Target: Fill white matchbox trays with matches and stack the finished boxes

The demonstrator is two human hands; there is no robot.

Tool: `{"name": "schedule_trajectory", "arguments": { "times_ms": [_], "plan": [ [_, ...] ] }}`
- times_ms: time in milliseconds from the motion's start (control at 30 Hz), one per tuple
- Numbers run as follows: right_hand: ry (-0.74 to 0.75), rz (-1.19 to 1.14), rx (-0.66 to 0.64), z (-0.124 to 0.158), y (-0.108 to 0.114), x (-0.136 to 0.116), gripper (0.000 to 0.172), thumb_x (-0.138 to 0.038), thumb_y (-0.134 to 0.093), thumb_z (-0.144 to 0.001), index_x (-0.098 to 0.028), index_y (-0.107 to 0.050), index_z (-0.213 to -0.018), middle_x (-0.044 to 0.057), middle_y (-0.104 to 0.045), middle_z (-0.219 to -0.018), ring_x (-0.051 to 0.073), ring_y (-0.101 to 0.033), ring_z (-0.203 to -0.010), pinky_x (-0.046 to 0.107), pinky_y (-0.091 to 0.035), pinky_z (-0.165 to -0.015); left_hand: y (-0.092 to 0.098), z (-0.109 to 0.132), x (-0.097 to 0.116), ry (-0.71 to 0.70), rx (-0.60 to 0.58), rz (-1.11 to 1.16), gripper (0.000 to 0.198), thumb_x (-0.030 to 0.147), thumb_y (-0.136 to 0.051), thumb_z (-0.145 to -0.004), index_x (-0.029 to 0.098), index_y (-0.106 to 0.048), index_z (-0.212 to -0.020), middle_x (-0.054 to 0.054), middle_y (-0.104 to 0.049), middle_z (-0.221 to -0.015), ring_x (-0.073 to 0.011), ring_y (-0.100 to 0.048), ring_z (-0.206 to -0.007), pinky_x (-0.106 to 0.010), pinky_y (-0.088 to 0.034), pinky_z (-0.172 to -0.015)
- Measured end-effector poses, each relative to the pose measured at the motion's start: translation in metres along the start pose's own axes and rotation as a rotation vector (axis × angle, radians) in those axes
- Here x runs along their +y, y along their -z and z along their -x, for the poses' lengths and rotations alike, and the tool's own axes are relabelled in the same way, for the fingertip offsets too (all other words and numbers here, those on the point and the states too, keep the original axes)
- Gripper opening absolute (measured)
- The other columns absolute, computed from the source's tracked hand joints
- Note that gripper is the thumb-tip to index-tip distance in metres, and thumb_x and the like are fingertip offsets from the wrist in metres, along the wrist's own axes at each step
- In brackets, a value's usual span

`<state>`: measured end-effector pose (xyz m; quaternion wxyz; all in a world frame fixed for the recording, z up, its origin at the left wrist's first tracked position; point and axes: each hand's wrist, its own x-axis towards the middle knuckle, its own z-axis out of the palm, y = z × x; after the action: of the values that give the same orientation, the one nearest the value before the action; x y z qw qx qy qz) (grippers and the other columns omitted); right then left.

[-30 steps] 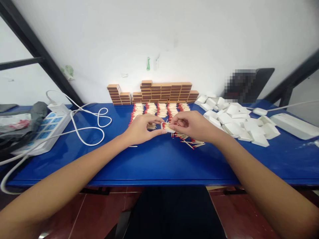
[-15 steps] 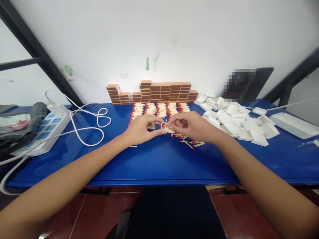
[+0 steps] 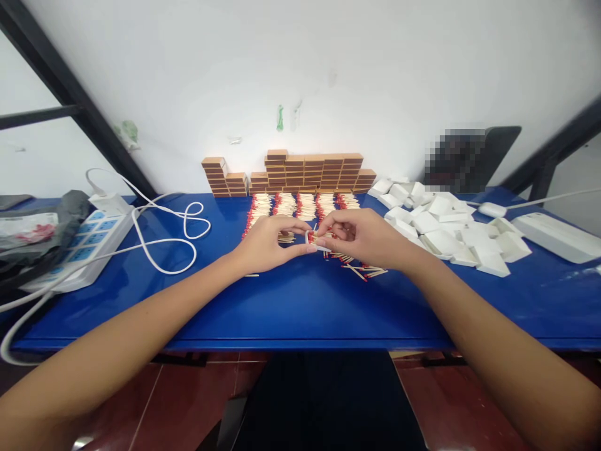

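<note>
My left hand (image 3: 270, 244) grips one end of a small white matchbox tray (image 3: 322, 248) between thumb and fingers, just above the blue table. Red-tipped matches (image 3: 312, 237) lie in the tray. My right hand (image 3: 366, 237) is closed at the tray's other side, its thumb and fingertips pinching matches there; how many is hidden by the fingers. Behind both hands, rows of matches (image 3: 306, 207) lie in several bundles on the table. Loose matches (image 3: 361, 270) are scattered below my right hand.
Stacked brown matchboxes (image 3: 300, 172) line the wall. Several empty white trays (image 3: 451, 219) are heaped to the right, beside a white device (image 3: 554, 237). At left are a power strip (image 3: 89, 241), looped white cable (image 3: 164, 274) and a dark bag (image 3: 70, 210). The blue table's front edge (image 3: 300, 344) is near me.
My right fingertips have shifted slightly at the tray and among its matches. The left hand keeps its grip on the tray. The whole view has moved very slightly.
</note>
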<state>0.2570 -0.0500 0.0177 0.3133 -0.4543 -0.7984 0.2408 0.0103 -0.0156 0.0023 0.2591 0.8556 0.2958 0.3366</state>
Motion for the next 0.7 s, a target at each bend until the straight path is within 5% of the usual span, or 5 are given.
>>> {"name": "schedule_trajectory", "arguments": {
  "times_ms": [400,567,700],
  "plan": [
    [0.001,0.041,0.011,-0.001,0.002,-0.001,0.027,-0.048,-0.074,-0.094,-0.022,-0.075,-0.086,-0.006,-0.043,-0.059,0.013,-0.040,-0.057,0.031,-0.031,-0.058,0.000,0.001,0.000,0.007,0.001,-0.028,0.037,0.048,-0.087,-0.086,0.022,-0.081,-0.111,-0.005,-0.084,-0.110,-0.0230,-0.080,-0.099,-0.034,-0.064,-0.087],
    [0.005,0.165,0.092,0.001,0.016,0.003,0.024,-0.044,-0.070,-0.095,-0.023,-0.074,-0.084,-0.004,-0.047,-0.061,0.014,-0.044,-0.060,0.032,-0.033,-0.060,0.001,0.000,-0.005,0.003,0.088,-0.072,0.040,0.045,-0.088,-0.086,0.020,-0.080,-0.116,-0.005,-0.085,-0.109,-0.0225,-0.081,-0.097,-0.033,-0.065,-0.086],
    [-0.069,0.247,-0.090,0.003,0.030,0.011,0.019,-0.042,-0.074,-0.088,-0.024,-0.077,-0.084,0.001,-0.062,-0.067,0.017,-0.053,-0.064,0.032,-0.038,-0.060,0.004,-0.002,-0.008,-0.009,0.125,-0.157,0.034,0.045,-0.085,-0.089,0.021,-0.081,-0.113,-0.006,-0.084,-0.110,-0.0231,-0.080,-0.098,-0.036,-0.063,-0.088]
  ]
}}
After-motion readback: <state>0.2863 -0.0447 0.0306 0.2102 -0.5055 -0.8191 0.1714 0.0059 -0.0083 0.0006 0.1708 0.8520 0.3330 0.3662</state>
